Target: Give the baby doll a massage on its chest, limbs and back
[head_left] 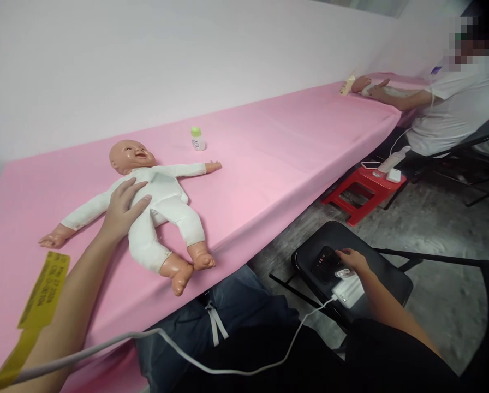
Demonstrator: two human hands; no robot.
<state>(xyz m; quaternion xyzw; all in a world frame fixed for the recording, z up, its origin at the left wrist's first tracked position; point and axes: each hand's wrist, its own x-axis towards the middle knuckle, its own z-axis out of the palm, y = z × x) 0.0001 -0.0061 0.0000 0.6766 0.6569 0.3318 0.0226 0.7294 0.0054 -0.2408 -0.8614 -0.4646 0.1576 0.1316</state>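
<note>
A baby doll [162, 210] in a white suit lies on its back on the pink-covered table [269, 147]. My left hand [121, 210] rests flat on the doll's chest, fingers spread. My right hand [353, 261] reaches down to a black folding chair [387, 278] beside me, its fingers touching a dark phone [325, 263]. A white power bank [346, 291] with a cable lies next to the phone.
A small white bottle with a green cap [197, 138] stands behind the doll. A yellow label [43, 289] lies at the table's near left. Farther right, another person [453, 109] sits at the table handling something. A red stool [365, 191] stands on the floor.
</note>
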